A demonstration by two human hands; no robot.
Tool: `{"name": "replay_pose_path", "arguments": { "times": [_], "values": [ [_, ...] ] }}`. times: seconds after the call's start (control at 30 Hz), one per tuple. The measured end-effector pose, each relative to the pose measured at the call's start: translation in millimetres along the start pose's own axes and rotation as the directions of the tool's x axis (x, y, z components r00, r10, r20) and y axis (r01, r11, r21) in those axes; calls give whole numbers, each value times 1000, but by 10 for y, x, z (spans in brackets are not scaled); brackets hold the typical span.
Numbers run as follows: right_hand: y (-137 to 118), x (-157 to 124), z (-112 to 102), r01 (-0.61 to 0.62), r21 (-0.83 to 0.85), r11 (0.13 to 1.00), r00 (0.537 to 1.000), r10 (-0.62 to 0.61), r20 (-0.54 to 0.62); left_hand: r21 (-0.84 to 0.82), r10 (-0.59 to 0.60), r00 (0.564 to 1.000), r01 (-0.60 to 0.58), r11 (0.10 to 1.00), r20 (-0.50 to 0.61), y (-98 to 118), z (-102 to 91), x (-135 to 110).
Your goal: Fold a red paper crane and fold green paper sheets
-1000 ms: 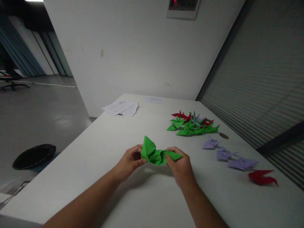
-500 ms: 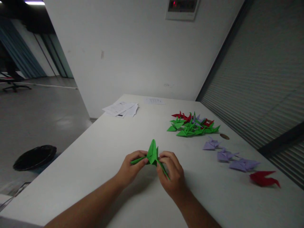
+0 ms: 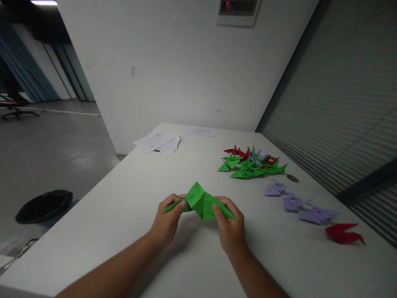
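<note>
A green origami crane (image 3: pixel 198 199) is held above the white table (image 3: pixel 124 223), partly spread so its middle panels show. My left hand (image 3: pixel 169 215) pinches its narrow left point between thumb and fingers. On the other side my right hand (image 3: pixel 231 221) is closed on the right part, thumb on the near face and fingers behind. A long green tip sticks out past the right thumb. The fingers hide parts of both ends.
Green, red and purple folded cranes lie in a pile (image 3: pixel 251 165) at the back right. Nearer are several purple cranes (image 3: pixel 318 215), a red crane (image 3: pixel 344 234) and a brown oval (image 3: pixel 292 178). Papers (image 3: pixel 158 142) lie at the back left; a black-lined bin (image 3: pixel 45 207) stands left of the table.
My right hand has moved a little to the right, and the green crane has been pulled wider. Its upright folded middle has opened into broad flat panels. My left hand has shifted slightly left.
</note>
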State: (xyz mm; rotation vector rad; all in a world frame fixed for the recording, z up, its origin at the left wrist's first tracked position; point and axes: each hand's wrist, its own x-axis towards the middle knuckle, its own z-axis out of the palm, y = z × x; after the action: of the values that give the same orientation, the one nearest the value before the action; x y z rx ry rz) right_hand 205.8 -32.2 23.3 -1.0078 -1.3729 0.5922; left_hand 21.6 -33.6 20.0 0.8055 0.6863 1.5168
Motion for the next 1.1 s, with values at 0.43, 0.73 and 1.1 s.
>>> {"name": "replay_pose_path", "arguments": {
  "times": [0.43,0.73,1.1],
  "values": [
    [-30,31,-67,23,111,994,985,-42,169,-25,-161,917,182,983,365,160,-146,114],
    [-86,72,-118,345,12,939,865,-323,383,52,-338,858,345,937,387,240,-212,212],
    [-49,78,-82,332,-55,942,895,-296,334,338,-282,898,163,927,339,101,-180,181]
  ]
}}
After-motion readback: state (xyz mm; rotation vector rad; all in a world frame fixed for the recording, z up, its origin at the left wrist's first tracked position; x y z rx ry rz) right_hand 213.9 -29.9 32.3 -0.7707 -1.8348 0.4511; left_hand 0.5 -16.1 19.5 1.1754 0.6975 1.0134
